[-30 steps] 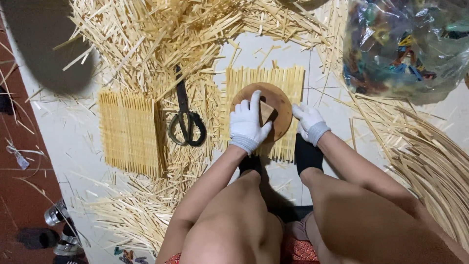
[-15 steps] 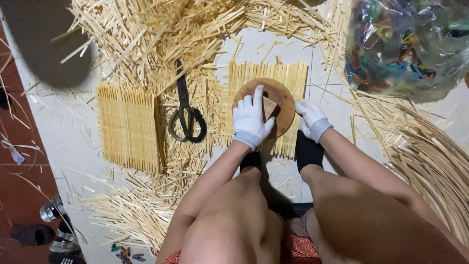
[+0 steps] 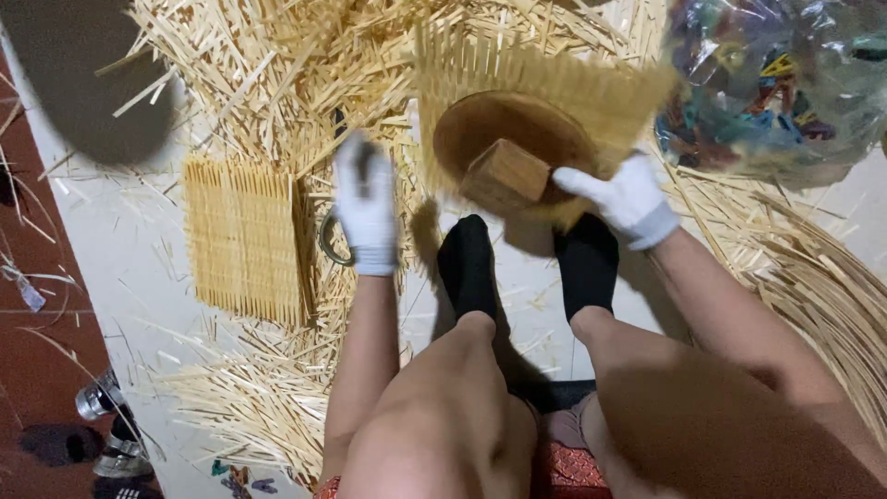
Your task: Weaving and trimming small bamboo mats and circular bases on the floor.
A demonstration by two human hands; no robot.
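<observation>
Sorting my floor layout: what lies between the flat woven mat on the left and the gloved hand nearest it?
In the head view, scissors, partly under the left hand, and loose bamboo sticks lie beside the woven mat.

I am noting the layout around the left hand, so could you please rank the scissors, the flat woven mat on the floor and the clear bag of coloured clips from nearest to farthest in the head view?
From the left hand:
1. Scissors, under the hand; handle loop shows at its wrist side.
2. Flat woven mat, on the floor further left.
3. Clear bag of coloured clips, far upper right.
</observation>
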